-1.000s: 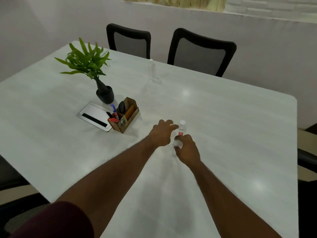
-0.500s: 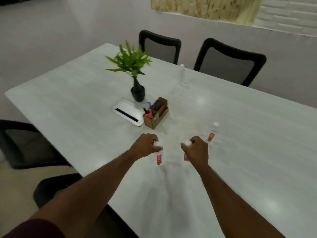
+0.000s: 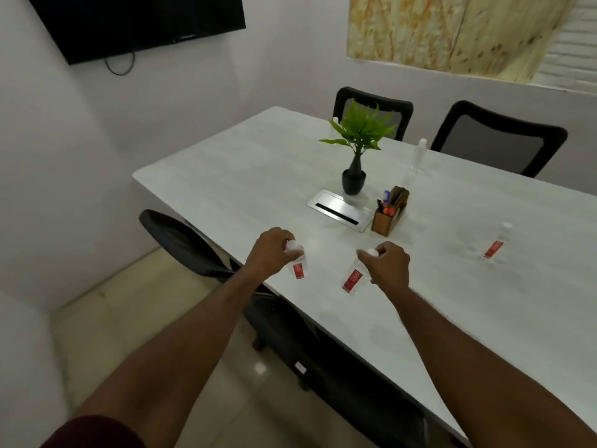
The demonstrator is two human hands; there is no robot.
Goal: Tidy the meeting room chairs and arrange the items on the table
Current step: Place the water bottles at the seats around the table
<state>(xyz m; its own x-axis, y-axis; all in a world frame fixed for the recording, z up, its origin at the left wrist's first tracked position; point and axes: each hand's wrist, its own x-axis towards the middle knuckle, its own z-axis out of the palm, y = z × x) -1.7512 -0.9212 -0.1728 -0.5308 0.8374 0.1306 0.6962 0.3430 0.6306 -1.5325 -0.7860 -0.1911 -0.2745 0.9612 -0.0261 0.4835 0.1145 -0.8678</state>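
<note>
left hand (image 3: 271, 253) has fingers curled tight on the left bottle (image 3: 298, 270), right hand (image 3: 389, 265) likewise on the right bottle (image 3: 352, 281), both in front of the pen holder (image 3: 389, 216). best set the 2 down upright, evenly spaced.

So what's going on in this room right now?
A person is arranging small water bottles at a meeting table. The left hand grips one red-labelled bottle near its cap. The right hand grips a second bottle, which is tilted. A third bottle stands alone further right.
</note>
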